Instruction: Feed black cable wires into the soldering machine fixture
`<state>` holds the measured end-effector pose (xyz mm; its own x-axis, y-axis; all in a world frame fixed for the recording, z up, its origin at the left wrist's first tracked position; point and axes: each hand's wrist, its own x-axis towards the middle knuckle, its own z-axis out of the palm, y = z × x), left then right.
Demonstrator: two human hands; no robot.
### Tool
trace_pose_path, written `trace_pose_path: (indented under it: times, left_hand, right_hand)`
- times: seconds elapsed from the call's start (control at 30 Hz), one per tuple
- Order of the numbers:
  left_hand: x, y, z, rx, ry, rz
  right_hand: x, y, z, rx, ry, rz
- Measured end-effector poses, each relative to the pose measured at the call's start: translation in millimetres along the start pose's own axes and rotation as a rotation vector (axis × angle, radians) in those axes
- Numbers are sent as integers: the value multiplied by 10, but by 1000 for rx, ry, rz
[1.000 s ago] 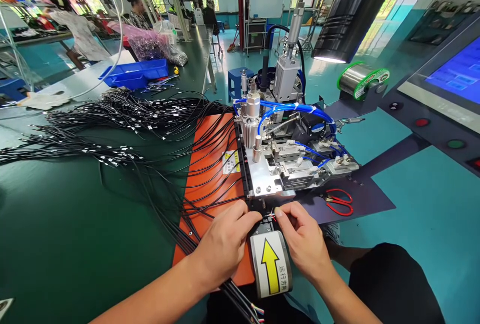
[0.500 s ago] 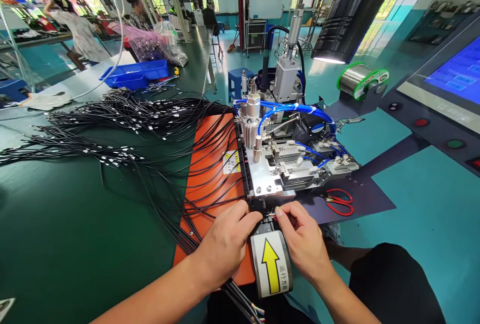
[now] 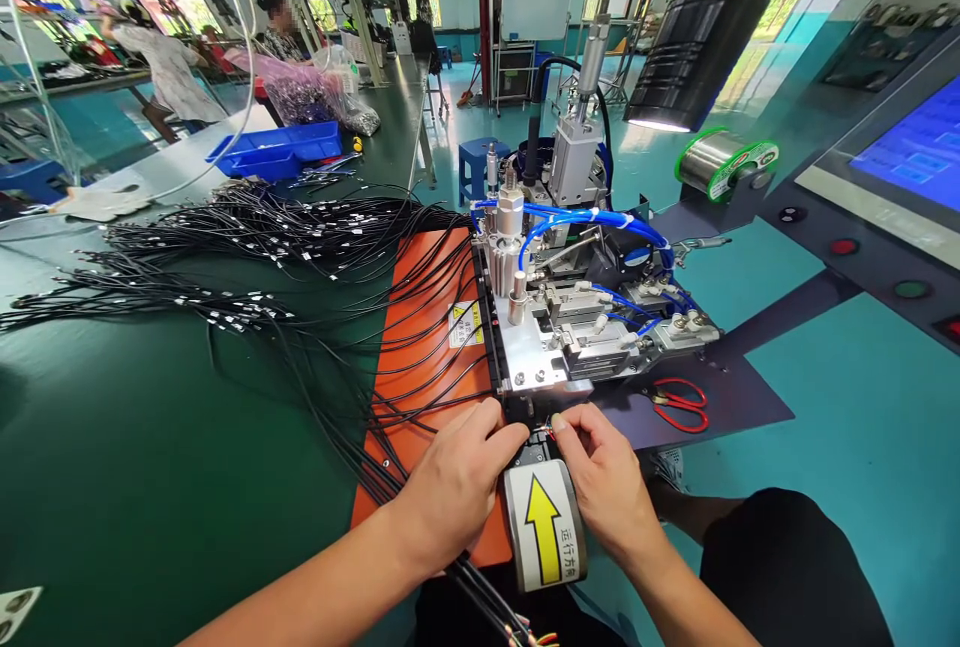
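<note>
A few tiny coloured wires (image 3: 545, 426) are held right at the front edge of a silver machine (image 3: 559, 347), just above a plate with a big yellow arrow (image 3: 544, 527). The wires are very thin and short. Red can be seen, but the rest is too small to tell. Their long way runs from near to far, and their tips are pointed away from the person, into the machine.

The wires are pinched from the left by the thumb and first finger of the left hand (image 3: 454, 487); its other fingers are curled in. They are pinched from the right by the right hand (image 3: 607, 487) in the same way, with the fingers pressed together.

An orange mat (image 3: 420, 347) is laid on the green desk (image 3: 150, 447), and many black cables (image 3: 262, 247) are spread across both. Red scissors (image 3: 679, 405) are seen to the right of the machine.
</note>
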<state>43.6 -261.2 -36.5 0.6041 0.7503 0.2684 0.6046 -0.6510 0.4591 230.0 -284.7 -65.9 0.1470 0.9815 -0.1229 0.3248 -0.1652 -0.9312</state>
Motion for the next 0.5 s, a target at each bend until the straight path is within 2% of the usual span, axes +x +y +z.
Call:
trace_pose_path:
  times: [0.1, 0.33, 0.5]
  left_hand:
    - [0, 3, 2, 0, -7, -6]
    - [2, -4, 14, -12, -15, -25]
    - [-6, -3, 16, 0, -28, -24]
  right_hand:
    - [8, 7, -50, 9, -31, -22]
    - [6, -130, -122, 10, -56, -193]
    - [-7, -156, -120, 5, -27, -189]
